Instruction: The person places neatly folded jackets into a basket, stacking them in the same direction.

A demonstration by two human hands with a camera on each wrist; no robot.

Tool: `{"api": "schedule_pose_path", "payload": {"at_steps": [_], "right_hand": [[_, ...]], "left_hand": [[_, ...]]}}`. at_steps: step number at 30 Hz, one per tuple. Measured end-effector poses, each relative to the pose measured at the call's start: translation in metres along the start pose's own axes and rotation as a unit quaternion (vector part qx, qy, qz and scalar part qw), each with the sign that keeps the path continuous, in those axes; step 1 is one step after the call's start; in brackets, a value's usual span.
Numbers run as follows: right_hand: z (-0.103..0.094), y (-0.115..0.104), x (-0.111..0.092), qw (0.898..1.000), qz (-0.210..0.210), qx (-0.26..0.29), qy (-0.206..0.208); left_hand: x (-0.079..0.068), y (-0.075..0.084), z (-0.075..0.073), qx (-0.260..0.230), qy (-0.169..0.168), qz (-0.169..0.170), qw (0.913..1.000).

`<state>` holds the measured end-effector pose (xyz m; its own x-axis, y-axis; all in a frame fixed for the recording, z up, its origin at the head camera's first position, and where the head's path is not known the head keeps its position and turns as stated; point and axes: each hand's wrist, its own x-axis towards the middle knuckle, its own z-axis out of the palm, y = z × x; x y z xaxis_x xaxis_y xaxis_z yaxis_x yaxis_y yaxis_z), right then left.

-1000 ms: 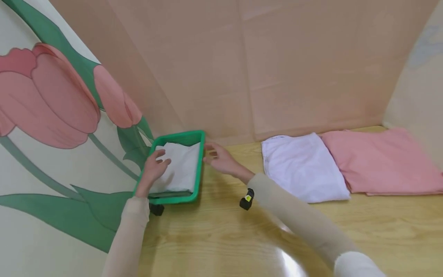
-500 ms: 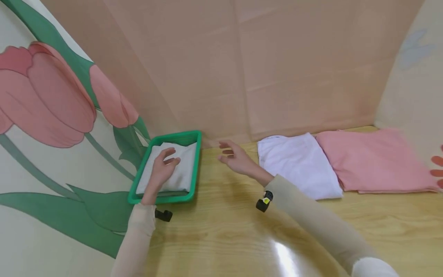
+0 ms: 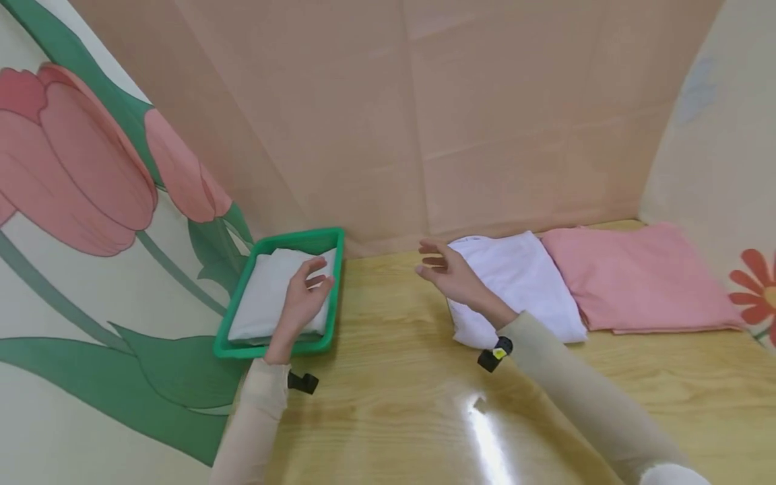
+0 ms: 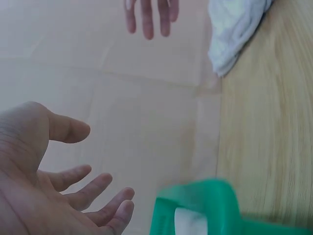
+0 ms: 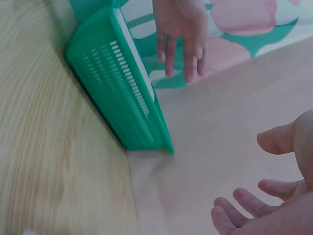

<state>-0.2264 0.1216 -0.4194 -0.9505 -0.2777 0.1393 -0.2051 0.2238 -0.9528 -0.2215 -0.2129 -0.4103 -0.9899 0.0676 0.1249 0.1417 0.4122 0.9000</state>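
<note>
My left hand (image 3: 304, 296) hovers above the right part of a green basket (image 3: 217, 340), its fingers loosely bent and holding nothing. Inside the basket lies a folded white cloth (image 3: 257, 289), partly hidden by that hand. In the right wrist view the basket's slotted side (image 5: 110, 93) shows. My right hand (image 3: 456, 275) is in the air by the left edge of a folded pale lavender cloth (image 3: 521, 289), with relaxed fingers and nothing in them. Both palms face inward in the wrist views. Beside the lavender cloth, touching it, lies a folded pink cloth (image 3: 642, 283).
The wood-grain table (image 3: 388, 377) bears the basket and cloths. A beige sheet (image 3: 412, 121) forms the back. On the left stands a wall with painted tulips (image 3: 97, 155), and on the right a pale wall with a red flower (image 3: 754, 286).
My right hand has moved right, from the basket's edge to the lavender cloth. The left hand has shifted slightly right above the basket. The view has turned a little rightward.
</note>
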Motion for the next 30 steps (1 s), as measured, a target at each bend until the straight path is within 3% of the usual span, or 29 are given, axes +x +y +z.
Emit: {"api": "schedule_pose_path", "payload": {"at_steps": [8,16,24,30], "right_hand": [[-0.024,0.019,-0.012,0.999,0.0,-0.015,0.029],[-0.046,0.032,-0.026,0.995,-0.015,-0.067,0.065],[-0.062,0.046,-0.039,0.989,-0.038,-0.076,0.124],[-0.072,0.055,-0.047,0.986,-0.041,-0.084,0.14]], "left_hand": [[-0.002,0.008,0.028,-0.016,-0.007,0.005,0.9998],[-0.002,0.008,0.056,-0.039,-0.014,0.007,0.9991],[-0.001,0.011,0.082,-0.043,-0.002,0.029,0.9987],[-0.003,0.014,0.099,-0.032,-0.01,0.027,0.9991]]}}
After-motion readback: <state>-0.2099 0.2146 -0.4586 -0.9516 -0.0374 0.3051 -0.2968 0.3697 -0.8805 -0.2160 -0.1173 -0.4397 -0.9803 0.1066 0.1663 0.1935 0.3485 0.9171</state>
